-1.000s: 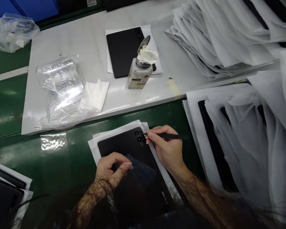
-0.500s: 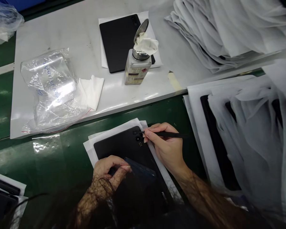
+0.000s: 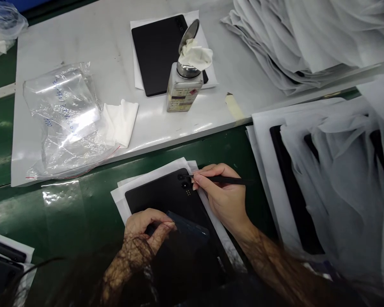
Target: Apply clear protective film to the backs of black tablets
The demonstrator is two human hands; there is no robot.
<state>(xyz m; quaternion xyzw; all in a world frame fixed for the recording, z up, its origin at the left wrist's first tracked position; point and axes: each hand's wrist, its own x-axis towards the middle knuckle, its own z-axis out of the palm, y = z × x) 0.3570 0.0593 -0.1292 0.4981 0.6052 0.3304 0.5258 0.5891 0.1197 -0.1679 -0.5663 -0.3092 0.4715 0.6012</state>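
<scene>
One black tablet (image 3: pixel 156 189) lies under both grips: right hand (image 3: pixel 224 194) pinches a black stick (image 3: pixel 233 181) at the tablet's far right corner; left hand (image 3: pixel 144 230) pinches clear film (image 3: pixel 189 226).

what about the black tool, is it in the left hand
No, the black tool is in the right hand, while the left hand pinches a clear film.

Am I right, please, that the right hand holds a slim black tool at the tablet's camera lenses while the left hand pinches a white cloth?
Not quite: in the head view, the left hand pinches a translucent film, not cloth; the right hand holds the slim black tool at the camera lenses of the tablet.
</scene>
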